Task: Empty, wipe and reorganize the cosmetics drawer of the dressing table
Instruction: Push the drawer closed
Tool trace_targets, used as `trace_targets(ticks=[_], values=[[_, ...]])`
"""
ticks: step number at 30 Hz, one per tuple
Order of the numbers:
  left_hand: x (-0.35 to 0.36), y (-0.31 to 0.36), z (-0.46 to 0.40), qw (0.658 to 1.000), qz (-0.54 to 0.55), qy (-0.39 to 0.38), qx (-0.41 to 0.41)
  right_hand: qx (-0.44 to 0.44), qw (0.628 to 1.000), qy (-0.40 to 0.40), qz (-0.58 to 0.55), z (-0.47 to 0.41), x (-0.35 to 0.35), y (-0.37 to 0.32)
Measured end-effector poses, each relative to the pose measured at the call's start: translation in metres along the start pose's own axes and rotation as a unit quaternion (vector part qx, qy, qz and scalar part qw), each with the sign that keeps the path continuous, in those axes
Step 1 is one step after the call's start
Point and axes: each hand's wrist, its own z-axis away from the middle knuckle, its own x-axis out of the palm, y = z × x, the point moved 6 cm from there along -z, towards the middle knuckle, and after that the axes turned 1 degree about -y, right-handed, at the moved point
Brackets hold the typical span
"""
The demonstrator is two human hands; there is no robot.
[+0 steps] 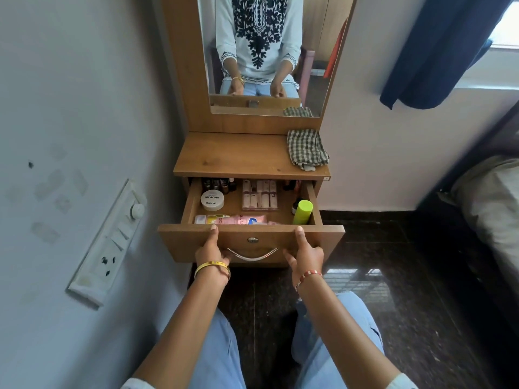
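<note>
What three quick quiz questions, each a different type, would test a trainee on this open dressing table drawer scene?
1. True or false: the checked cloth lies inside the open wooden drawer.
2. Which item stands at the drawer's right front corner: (a) white round nail polish remover jar, (b) lime green cylindrical bottle, (c) clear box of pink lipsticks?
3. What do the left hand and right hand hold?

Key: 1 false, it lies on the tabletop. 2 b. 3 the drawer front.

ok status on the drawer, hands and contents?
Both hands, left and right, grip the drawer front, thumbs on top edge. Drawer open, still full. Checked cloth waiting on tabletop. Nothing blocking.
</note>
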Motion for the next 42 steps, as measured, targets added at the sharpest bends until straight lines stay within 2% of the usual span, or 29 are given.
trace_targets(ticks=[16, 24, 27, 37, 42], values=[[0.048, 0.015, -0.051, 0.999, -0.029, 0.003, -0.018, -0.030, 0.999, -0.004, 0.030, -0.049, 0.044, -0.023], [0.077, 0.021, -0.072, 0.998, -0.045, -0.035, -0.011, -0.020, 0.999, -0.004, 0.045, -0.078, 0.071, -0.036], [0.084, 0.021, -0.081, 0.997, -0.018, -0.065, -0.023, -0.022, 0.999, 0.002, 0.050, -0.088, 0.081, -0.039], [0.102, 0.033, -0.101, 0.993, 0.000, -0.113, -0.026, 0.015, 1.000, -0.007, -0.025, -0.111, 0.102, -0.048], [0.102, 0.034, -0.106, 0.992, -0.005, -0.125, -0.029, 0.026, 0.999, -0.030, 0.024, -0.113, 0.107, -0.052]])
